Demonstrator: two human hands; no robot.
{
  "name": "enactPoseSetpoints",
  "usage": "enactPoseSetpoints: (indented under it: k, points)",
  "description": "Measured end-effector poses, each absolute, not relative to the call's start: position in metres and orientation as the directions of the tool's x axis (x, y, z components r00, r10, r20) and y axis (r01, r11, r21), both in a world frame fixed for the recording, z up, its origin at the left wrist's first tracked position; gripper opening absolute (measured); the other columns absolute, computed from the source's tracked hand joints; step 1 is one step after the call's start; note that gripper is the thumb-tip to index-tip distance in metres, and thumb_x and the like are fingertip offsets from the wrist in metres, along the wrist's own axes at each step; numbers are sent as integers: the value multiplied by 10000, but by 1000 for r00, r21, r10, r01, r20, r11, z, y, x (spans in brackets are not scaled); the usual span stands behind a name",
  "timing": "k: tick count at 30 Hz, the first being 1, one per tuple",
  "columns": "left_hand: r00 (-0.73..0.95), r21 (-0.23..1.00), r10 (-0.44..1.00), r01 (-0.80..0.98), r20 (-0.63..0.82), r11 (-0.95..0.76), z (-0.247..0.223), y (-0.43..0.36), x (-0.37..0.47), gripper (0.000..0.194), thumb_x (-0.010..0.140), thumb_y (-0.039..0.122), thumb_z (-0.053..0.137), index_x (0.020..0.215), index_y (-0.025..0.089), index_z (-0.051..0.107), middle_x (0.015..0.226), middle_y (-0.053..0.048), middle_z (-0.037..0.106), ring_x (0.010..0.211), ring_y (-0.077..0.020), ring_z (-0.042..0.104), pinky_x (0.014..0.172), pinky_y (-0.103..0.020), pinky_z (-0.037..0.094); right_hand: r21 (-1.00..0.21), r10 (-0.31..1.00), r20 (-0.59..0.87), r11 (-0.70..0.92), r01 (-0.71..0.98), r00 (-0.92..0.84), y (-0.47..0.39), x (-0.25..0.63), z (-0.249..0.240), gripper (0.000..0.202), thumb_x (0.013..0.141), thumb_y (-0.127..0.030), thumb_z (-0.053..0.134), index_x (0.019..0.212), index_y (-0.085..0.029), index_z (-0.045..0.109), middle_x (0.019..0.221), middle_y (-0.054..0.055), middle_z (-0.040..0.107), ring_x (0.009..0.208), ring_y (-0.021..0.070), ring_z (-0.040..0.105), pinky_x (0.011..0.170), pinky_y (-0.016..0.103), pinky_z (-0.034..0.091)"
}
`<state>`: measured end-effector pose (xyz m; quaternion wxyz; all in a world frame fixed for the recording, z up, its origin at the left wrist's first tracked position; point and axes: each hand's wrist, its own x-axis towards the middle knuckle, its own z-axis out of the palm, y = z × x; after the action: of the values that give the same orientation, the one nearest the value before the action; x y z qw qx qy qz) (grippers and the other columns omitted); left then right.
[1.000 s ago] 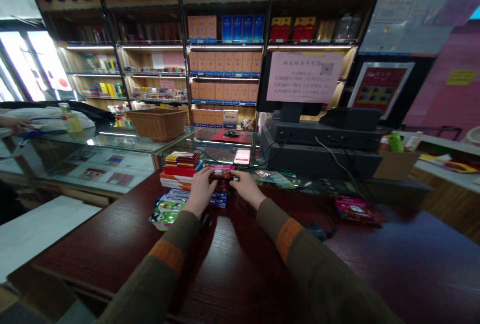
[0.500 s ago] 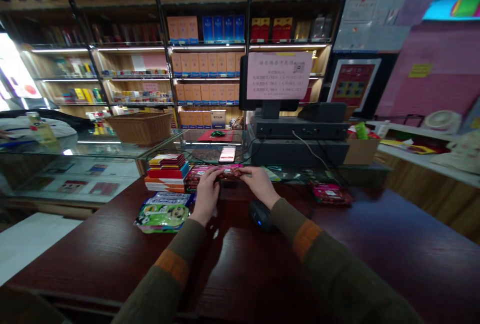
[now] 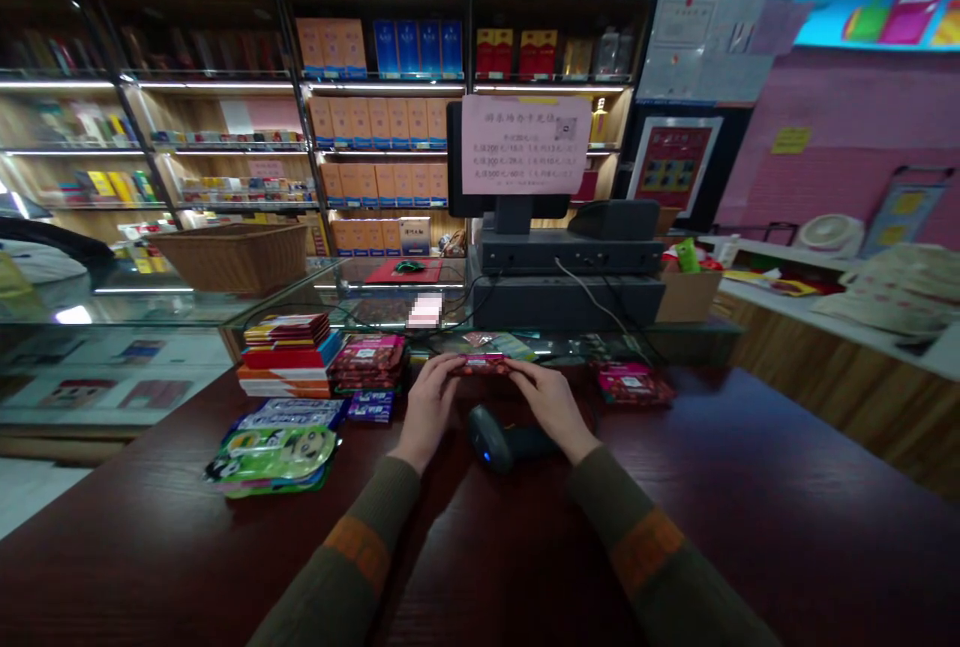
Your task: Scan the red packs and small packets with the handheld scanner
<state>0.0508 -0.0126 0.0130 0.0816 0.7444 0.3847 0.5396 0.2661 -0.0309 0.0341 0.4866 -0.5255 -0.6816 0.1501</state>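
Note:
A small red-and-pink packet (image 3: 484,363) is held between my two hands, near the far edge of the dark wooden table. My left hand (image 3: 431,407) pinches its left end, and my right hand (image 3: 553,405) grips the right end. Just below the packet lies a black handheld scanner (image 3: 491,439) with a blue light. To the left of my left hand sit a stack of red-pink packets (image 3: 369,359) and small purple packets (image 3: 370,407). Another pile of similar red-pink packets (image 3: 634,383) lies to the right of my right hand.
Stacked boxes (image 3: 289,362) and a green panda bag (image 3: 281,452) lie on the table's left. Beyond the table (image 3: 735,507) stand a monitor with a pink sign (image 3: 523,145), a wicker basket (image 3: 232,257) and a cardboard box (image 3: 686,295).
The view has turned right. The packet in my hands has moved right, away from the left stack, which now shows more fully along with the purple packets beside it.

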Motion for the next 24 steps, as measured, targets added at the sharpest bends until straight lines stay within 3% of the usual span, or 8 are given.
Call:
enactPoseSetpoints:
  k: [7,14,18,21,24]
  points:
    - [124,523,650,492,750,-696,2,-4,59,250,980,229,501,1199,236,621,1192,-62,667,1153,-182,629,1041,-376,512,-736,846,528,418,533,66,-18,280,20,272,900,-370,560,1014,-258,781,1050,35,787,971,242,720,932,366,518]
    - [64,480,645,613,762,-628,-3,2,56,252,967,281,557,1207,228,612,1112,-65,688,1059,-207,624,952,-378,510,-688,766,631,482,542,119,-7,277,18,365,899,-509,559,882,-211,769,964,89,721,904,239,665,871,361,505]
    - [44,453,648,679,761,-578,-4,3,53,286,963,285,561,1241,231,593,1105,-73,679,1059,-222,612,957,-403,489,-774,827,547,440,456,131,-6,270,17,390,899,-534,545,907,-204,753,943,61,742,891,234,665,837,327,501]
    - [156,369,637,702,754,-609,-1,1,50,397,959,286,565,1353,255,523,1224,-88,654,1159,-236,592,1025,-430,453,-809,857,483,359,465,180,-7,269,17,374,886,-530,553,891,-210,747,878,38,754,835,233,661,775,305,488]
    - [327,237,612,713,720,-660,3,-2,45,618,903,287,644,1473,278,405,1469,-106,521,1337,-269,497,1123,-466,384,-818,854,468,322,476,227,-7,271,17,360,872,-517,561,863,-210,749,854,36,752,801,233,655,751,305,478]
